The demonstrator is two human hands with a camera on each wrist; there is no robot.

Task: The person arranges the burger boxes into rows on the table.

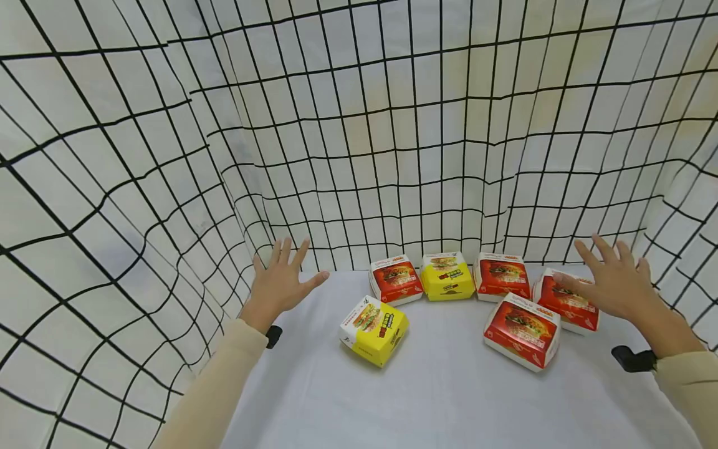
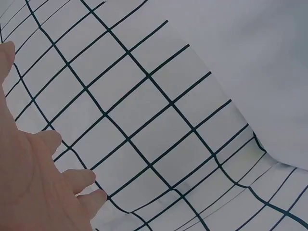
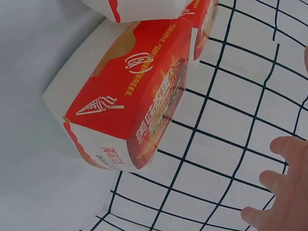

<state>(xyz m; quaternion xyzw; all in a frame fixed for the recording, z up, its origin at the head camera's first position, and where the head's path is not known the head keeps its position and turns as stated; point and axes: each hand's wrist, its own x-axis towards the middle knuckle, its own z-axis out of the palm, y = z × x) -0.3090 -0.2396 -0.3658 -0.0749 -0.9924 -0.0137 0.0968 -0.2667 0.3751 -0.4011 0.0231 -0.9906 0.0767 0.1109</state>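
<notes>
My left hand [image 1: 278,284] is held out with spread fingers and holds nothing. To its right, a yellow burger box [image 1: 374,330] sits turned at an angle on the white cloth. My right hand [image 1: 617,288] also has its fingers spread, holding nothing. In the head view its thumb overlaps the rightmost red burger box [image 1: 572,305]; the right wrist view shows a gap between the fingers and a red box [image 3: 130,86]. Another red burger box [image 1: 523,330] stands in front of that one. In the left wrist view, only the left hand [image 2: 38,183] and cloth appear.
Along the back stand a red burger box [image 1: 396,279], a second yellow burger box [image 1: 447,276] and another red burger box [image 1: 502,276]. White cloth walls with a black grid [image 1: 359,156] rise behind and at both sides. White cloth [image 1: 437,399] covers the surface.
</notes>
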